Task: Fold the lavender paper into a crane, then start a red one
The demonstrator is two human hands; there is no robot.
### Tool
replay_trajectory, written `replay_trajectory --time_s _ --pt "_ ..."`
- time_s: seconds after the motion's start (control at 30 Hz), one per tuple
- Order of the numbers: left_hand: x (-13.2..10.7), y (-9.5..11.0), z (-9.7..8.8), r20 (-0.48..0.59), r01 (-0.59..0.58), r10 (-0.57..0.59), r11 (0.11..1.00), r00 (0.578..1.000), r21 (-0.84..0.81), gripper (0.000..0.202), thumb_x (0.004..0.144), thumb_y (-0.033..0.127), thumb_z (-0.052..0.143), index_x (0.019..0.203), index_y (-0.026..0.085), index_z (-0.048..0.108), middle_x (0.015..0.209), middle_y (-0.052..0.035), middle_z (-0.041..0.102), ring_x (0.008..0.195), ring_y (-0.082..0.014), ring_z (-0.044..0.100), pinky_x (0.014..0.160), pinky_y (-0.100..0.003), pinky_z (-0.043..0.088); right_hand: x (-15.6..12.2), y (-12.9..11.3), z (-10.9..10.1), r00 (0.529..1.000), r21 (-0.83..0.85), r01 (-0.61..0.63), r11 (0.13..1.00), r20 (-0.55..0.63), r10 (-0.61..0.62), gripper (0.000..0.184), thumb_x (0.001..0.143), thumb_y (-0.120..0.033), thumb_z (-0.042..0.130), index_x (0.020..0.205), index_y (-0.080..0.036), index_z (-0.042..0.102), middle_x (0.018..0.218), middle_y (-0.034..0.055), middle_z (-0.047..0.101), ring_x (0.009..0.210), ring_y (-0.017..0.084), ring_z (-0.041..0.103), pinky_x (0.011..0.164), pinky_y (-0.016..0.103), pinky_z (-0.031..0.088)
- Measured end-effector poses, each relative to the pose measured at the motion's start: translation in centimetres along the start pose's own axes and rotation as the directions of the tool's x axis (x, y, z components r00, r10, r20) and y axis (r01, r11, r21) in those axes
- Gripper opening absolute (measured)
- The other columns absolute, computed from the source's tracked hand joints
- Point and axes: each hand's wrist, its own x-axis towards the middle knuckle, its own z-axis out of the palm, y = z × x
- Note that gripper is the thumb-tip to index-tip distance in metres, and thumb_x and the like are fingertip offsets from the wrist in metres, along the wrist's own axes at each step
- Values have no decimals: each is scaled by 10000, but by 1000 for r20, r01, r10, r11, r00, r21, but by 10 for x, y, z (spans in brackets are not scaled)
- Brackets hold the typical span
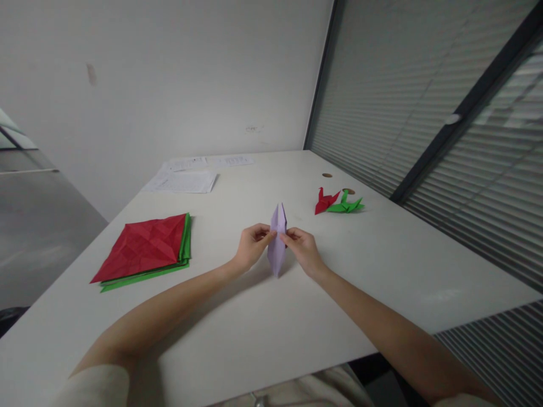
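- White table [382, 271]: smooth top; judged risk that paper tip skids under pressure.
- Red-over-green sheet stack [142, 246]: flat, left, well apart from hands.
- Printed sheets [182, 181]: far edge.
- Left hand [251, 249], right hand [303, 251]: fingertips pinched closed on lilac folded paper, one hand per side.
- Lilac folded paper [276, 254]: upright at table centre, lower tip on tabletop. Uneven pinch could skew crease or tear narrow point.
- Red folded figure [324, 200], green folded figure [347, 204]: side by side, right rear.

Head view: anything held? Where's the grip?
The lilac folded paper, held upright. The left hand pinches its left edge and the right hand its right edge, both at mid-height.
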Motion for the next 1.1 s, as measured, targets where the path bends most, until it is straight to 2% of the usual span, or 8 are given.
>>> replay_trajectory --time_s 0.17,0.57,0.73,1.1 --pt "-1 -1 1 7 27 -27 998 1000 52 334 677 443 743 764 124 689 688 -40 668 610 -125 569 580 -242 446 2 3 -1 1000 -26 21 999 -19 -21 370 627 -522 739 617 -187 584 584 -10 549 571 131 487 547 267 396" --pt "-2 1 2 -6 82 -82 996 997 16 377 625 455 781 765 112 706 683 -55 684 588 -129 579 562 -249 482 3 7 -2 999 -16 36 999 -27 -37 366 620 -525 743 649 -186 608 616 3 582 589 141 499 553 270 394" --pt "-2 2 1 35 95 -96 995 995 11 391 581 421 818 805 115 723 723 -75 711 608 -151 613 571 -259 497 3 9 -3 999 -16 29 999 -30 -30 359 625 -530 741 666 -192 627 638 9 607 616 154 527 581 279 421" --pt "2 6 -3 86 147 -148 989 985 22 382 558 451 823 720 117 734 663 -69 706 600 -171 629 570 -279 524 3 6 -3 1000 12 -7 1000 -31 7 342 618 -496 760 662 -180 636 638 5 606 613 144 523 596 275 415"
